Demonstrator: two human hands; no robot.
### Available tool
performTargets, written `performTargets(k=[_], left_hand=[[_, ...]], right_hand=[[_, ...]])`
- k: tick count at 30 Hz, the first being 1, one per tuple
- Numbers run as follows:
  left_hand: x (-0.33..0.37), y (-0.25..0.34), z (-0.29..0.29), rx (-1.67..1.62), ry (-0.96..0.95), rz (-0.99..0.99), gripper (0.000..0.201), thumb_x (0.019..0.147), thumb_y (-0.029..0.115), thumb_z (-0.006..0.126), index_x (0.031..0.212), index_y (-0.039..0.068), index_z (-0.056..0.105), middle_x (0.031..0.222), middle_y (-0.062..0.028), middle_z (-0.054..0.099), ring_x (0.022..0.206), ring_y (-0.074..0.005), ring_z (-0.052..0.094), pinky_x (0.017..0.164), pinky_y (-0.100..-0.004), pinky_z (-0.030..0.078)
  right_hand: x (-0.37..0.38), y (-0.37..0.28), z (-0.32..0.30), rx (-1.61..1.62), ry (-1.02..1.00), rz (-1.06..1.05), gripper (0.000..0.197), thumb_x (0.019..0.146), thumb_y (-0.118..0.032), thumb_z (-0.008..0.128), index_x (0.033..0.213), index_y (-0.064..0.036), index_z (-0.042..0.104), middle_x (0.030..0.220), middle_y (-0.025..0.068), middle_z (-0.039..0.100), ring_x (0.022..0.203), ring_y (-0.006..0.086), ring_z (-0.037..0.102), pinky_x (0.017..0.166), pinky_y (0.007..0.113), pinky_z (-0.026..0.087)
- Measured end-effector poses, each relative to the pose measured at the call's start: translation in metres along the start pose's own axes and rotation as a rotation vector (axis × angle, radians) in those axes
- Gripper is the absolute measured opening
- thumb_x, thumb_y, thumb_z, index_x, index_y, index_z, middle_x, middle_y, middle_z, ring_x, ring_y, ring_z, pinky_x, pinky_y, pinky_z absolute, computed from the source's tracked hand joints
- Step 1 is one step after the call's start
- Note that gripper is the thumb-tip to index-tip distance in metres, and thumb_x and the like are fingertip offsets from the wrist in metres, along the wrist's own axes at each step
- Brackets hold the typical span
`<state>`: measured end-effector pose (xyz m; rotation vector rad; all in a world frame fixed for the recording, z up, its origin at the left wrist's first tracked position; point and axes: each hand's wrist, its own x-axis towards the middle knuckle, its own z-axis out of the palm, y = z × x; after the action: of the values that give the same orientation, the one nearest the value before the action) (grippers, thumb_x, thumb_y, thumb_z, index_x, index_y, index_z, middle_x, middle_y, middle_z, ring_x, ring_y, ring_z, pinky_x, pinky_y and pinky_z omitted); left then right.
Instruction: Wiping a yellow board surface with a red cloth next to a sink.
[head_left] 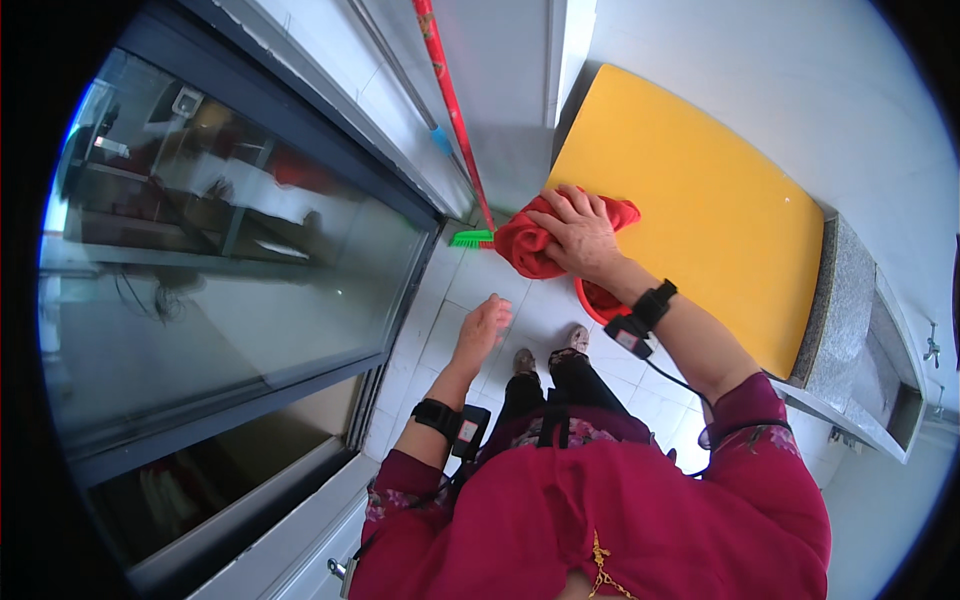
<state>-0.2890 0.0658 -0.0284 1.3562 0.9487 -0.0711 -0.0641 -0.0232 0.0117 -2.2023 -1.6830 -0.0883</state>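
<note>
My right hand (582,232) lies over a red cloth (530,245), its fingers bent across the bunched fabric. The cloth is at the left edge of a yellow tabletop (690,190); part of it rests on the surface and part hangs past the edge. My left hand (483,328) is held in the air over the floor, left of the cloth and apart from it. Its fingers are loosely curled, with nothing visible in them. Below my right forearm, a red bucket (590,308) is partly hidden, with something dark red inside.
A green-bristled broom (472,239) with a red handle (445,85) leans in the far corner beside a grey pole (400,75). Glass sliding doors (230,250) run along the left. A grey stone counter (845,300) adjoins the yellow top on the right. White tiles (440,340) cover the floor.
</note>
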Motion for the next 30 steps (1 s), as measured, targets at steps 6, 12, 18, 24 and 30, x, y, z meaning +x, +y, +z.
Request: performTargets(k=[6, 12, 18, 24, 30], left_hand=[[-0.021, -0.052, -0.037, -0.121, 0.089, -0.140, 0.044, 0.090, 0.049, 0.044, 0.103, 0.010, 0.060, 0.091, -0.0050, 0.062, 0.084, -0.0140, 0.060, 0.069, -0.0305, 0.046], [-0.053, -0.102, -0.049, -0.180, 0.119, -0.377, 0.039, 0.092, 0.044, 0.045, 0.105, 0.009, 0.057, 0.093, -0.0057, 0.063, 0.084, -0.0158, 0.062, 0.069, -0.0304, 0.048], [-0.046, -0.079, -0.022, -0.155, 0.028, -0.286, 0.036, 0.088, 0.041, 0.050, 0.103, 0.009, 0.058, 0.090, -0.0046, 0.062, 0.080, -0.0149, 0.061, 0.068, -0.0311, 0.047], [-0.039, -0.074, -0.024, -0.129, -0.022, -0.227, 0.036, 0.089, 0.041, 0.051, 0.105, 0.009, 0.058, 0.092, -0.0053, 0.062, 0.083, -0.0154, 0.063, 0.070, -0.0293, 0.047], [-0.047, -0.102, -0.028, -0.163, 0.030, -0.365, 0.037, 0.087, 0.040, 0.052, 0.107, 0.009, 0.057, 0.093, -0.0060, 0.062, 0.083, -0.0158, 0.063, 0.068, -0.0294, 0.047]], right_hand=[[-0.086, 0.026, -0.042, -0.035, -0.130, -0.080, 0.055, 0.063, -0.021, 0.067, 0.117, -0.0226, 0.057, 0.131, 0.0057, 0.044, 0.122, 0.0300, 0.038, 0.097, 0.048, 0.033], [-0.078, 0.012, -0.033, -0.087, -0.110, 0.025, 0.056, 0.063, -0.020, 0.067, 0.118, -0.0230, 0.057, 0.130, 0.0061, 0.045, 0.121, 0.0306, 0.038, 0.096, 0.049, 0.033], [-0.006, -0.018, 0.000, -0.065, -0.029, -0.055, 0.053, 0.066, -0.020, 0.065, 0.118, -0.0209, 0.056, 0.128, 0.0067, 0.045, 0.121, 0.0306, 0.038, 0.097, 0.048, 0.032], [-0.069, 0.015, -0.032, -0.065, -0.153, -0.105, 0.056, 0.065, -0.022, 0.067, 0.120, -0.0236, 0.055, 0.132, 0.0063, 0.043, 0.123, 0.0316, 0.036, 0.098, 0.050, 0.032], [-0.054, 0.002, -0.020, -0.102, -0.120, -0.048, 0.055, 0.066, -0.024, 0.068, 0.119, -0.0242, 0.055, 0.130, 0.0061, 0.043, 0.121, 0.0310, 0.038, 0.096, 0.049, 0.032]])
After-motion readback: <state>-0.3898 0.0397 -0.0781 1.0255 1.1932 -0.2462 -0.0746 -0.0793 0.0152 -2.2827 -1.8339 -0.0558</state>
